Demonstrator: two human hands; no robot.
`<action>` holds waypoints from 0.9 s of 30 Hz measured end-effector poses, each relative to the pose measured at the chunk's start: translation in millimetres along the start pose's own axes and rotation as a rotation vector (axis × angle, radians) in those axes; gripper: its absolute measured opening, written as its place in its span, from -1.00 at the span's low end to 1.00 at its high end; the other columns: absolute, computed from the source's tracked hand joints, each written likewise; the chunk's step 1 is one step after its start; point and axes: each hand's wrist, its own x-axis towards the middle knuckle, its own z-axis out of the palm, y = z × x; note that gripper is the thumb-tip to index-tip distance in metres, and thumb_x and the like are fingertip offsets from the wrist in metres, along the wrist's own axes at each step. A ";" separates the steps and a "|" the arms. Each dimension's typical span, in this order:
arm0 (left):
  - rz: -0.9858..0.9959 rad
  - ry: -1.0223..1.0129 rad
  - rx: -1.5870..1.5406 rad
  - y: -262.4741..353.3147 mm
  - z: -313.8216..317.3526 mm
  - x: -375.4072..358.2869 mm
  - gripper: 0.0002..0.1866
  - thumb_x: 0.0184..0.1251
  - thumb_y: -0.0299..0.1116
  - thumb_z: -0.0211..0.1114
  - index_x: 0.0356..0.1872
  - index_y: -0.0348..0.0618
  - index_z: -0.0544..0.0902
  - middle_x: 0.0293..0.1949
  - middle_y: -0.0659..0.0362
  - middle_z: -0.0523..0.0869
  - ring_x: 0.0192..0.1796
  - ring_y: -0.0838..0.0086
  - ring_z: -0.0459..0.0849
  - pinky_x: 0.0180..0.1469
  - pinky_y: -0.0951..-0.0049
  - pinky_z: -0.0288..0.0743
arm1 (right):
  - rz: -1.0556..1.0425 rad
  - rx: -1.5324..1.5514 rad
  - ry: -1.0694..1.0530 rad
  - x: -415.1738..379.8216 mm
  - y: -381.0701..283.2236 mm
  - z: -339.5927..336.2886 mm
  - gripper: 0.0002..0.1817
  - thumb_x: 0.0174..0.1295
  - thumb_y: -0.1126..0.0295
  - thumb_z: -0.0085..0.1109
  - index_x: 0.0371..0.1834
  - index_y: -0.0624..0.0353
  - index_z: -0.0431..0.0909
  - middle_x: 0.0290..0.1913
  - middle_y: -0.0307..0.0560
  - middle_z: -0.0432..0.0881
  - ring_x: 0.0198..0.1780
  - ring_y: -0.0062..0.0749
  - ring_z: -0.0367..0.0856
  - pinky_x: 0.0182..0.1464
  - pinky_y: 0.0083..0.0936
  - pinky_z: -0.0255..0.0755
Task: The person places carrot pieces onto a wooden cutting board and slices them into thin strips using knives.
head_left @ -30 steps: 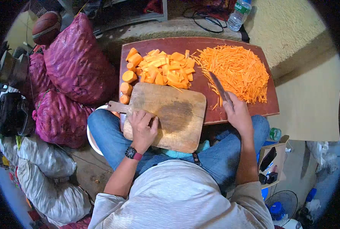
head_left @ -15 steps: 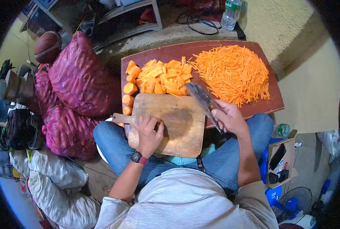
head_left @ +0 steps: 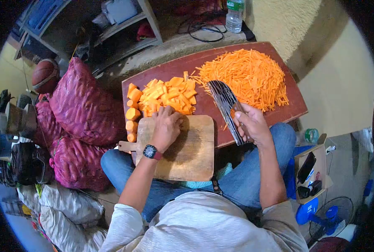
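My left hand (head_left: 166, 128), with a watch (head_left: 150, 151) on its wrist, reaches over the far edge of a wooden cutting board (head_left: 191, 155). Its fingers are slightly apart and touch or nearly touch the near side of a pile of cut carrot pieces (head_left: 170, 93). Nothing shows in its grasp. My right hand (head_left: 253, 124) is closed around the handle of a broad-bladed knife (head_left: 224, 98), held above the red table right of the board. The blade points up and away, wet-looking and streaked. A heap of thin carrot strips (head_left: 248, 80) lies beyond the knife.
The red table (head_left: 287, 107) spans in front of my crossed legs. Thick carrot chunks (head_left: 132, 113) line its left side. Purple mesh sacks (head_left: 84, 109) stand at left, white sacks (head_left: 69, 206) below them. A water bottle (head_left: 234, 19) stands behind; a cardboard box (head_left: 313, 176) and fan (head_left: 334, 216) are at right.
My left hand has moved from the board up to the carrot pieces. The knife has turned to show more of its blade face. The whole view has shifted slightly.
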 end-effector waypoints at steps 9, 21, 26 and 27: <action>0.033 0.029 -0.068 38.2 24.3 18.5 -0.74 0.26 -0.56 0.43 -0.02 -0.16 0.78 -0.08 0.02 0.71 0.07 0.04 0.62 0.15 0.03 0.35 | -0.157 -0.029 0.214 11.1 0.6 2.7 -0.81 0.64 0.30 0.23 0.06 0.20 0.63 -0.44 -0.44 0.50 -0.61 -0.83 0.41 -0.60 -0.73 0.26; -0.115 0.344 -0.583 74.2 39.7 94.5 -0.68 0.28 -0.30 0.66 0.01 -0.16 0.85 -0.11 0.06 0.76 0.04 0.16 0.70 0.15 0.11 0.52 | -0.620 -1.120 0.221 4.3 22.6 4.2 -0.48 0.33 0.38 0.47 0.36 0.22 0.64 0.04 0.24 0.82 0.08 0.21 0.82 0.12 0.05 0.72; 0.121 0.107 -0.117 75.7 40.6 115.8 -0.37 0.03 -0.07 0.77 0.17 -0.01 0.81 0.13 0.09 0.67 0.27 0.11 0.54 0.31 -0.02 0.29 | -0.707 -1.339 0.174 3.5 30.0 9.9 -0.43 0.27 0.42 0.45 0.39 0.13 0.64 -0.09 0.06 0.81 -0.05 0.06 0.83 0.01 -0.01 0.69; 0.129 0.073 -0.065 75.5 45.9 122.0 -0.34 0.00 -0.04 0.77 0.18 0.00 0.81 0.12 0.09 0.67 0.26 0.10 0.54 0.31 -0.05 0.28 | -0.712 -1.338 0.170 1.6 30.7 9.8 -0.43 0.27 0.42 0.45 0.39 0.13 0.64 -0.09 0.06 0.81 -0.05 0.06 0.83 0.01 -0.01 0.69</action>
